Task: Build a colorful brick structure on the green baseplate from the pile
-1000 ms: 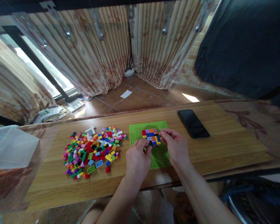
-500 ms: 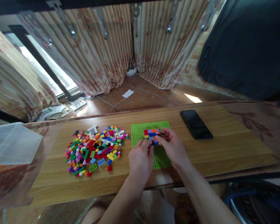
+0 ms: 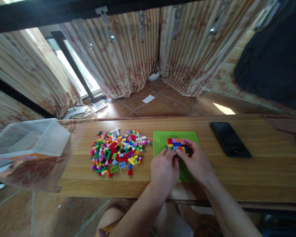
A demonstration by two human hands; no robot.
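Note:
A small block of colourful building bricks [image 3: 177, 142], with red, blue, orange and yellow in rows, is at the green studded baseplate [image 3: 160, 135]. My right hand [image 3: 199, 161] grips its right side, thumb at the near edge and fingers curled round the far right corner. At the near left edge, my left hand [image 3: 164, 168] is closed in a pinch, its fingertips meeting the right thumb. Whatever lies between the left fingers is hidden. The hands also cover part of the block's near side, so I cannot tell whether it is pressed onto the baseplate.
Left of the baseplate spreads a pile of loose bricks [image 3: 118, 151] in many colours. A black phone [image 3: 230, 139] lies to the right on the wooden tabletop [image 3: 268, 171]. A clear plastic box [image 3: 46, 135] stands at the far left. Curtains [image 3: 128, 59] hang beyond the table.
The view has swung left, so the table and everything on it appear further right. Both hands stay at the brick block, with the left fingertips now closer to the right thumb.

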